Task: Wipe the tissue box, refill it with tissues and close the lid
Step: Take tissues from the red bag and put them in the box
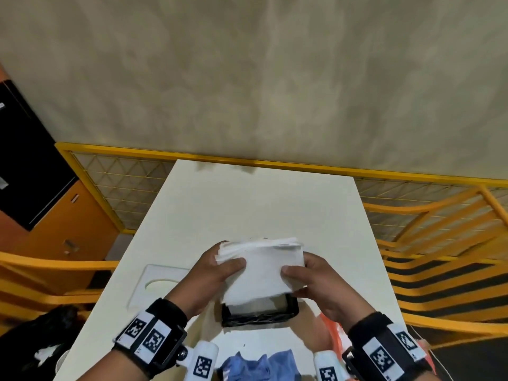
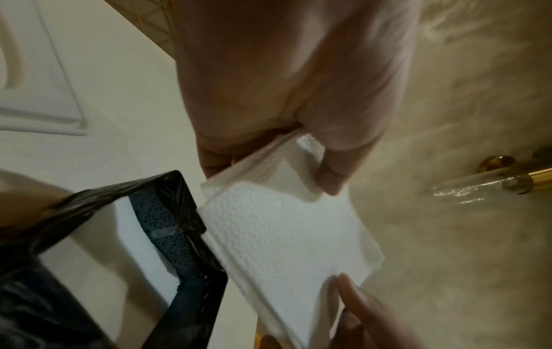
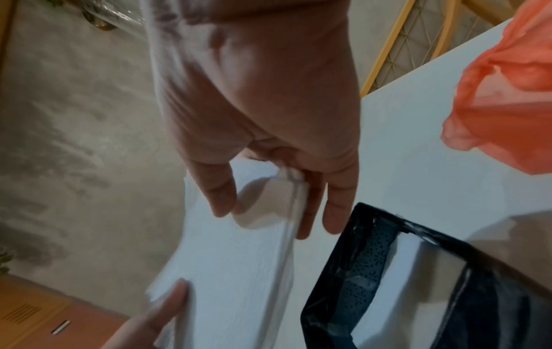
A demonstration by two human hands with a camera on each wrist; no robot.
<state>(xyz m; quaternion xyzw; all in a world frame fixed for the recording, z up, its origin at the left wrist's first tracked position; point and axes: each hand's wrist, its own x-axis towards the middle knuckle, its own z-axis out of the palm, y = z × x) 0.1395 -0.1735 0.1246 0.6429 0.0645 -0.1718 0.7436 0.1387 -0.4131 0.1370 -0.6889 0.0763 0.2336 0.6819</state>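
white tissues (image 1: 261,268) sit in a stack pinched by the left hand (image 1: 217,273) and right hand (image 1: 310,279), thumbs on top, just above the open black box (image 1: 261,314) on the table (image 1: 247,204), so next they must go down straight, and the box looks almost empty inside.

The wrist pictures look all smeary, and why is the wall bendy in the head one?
Head view: wide lens bows the yellow rail; the wall is mottled and soft. Left wrist view: left hand blurs close up, tissues sharper. Right wrist view: right hand and box smear.
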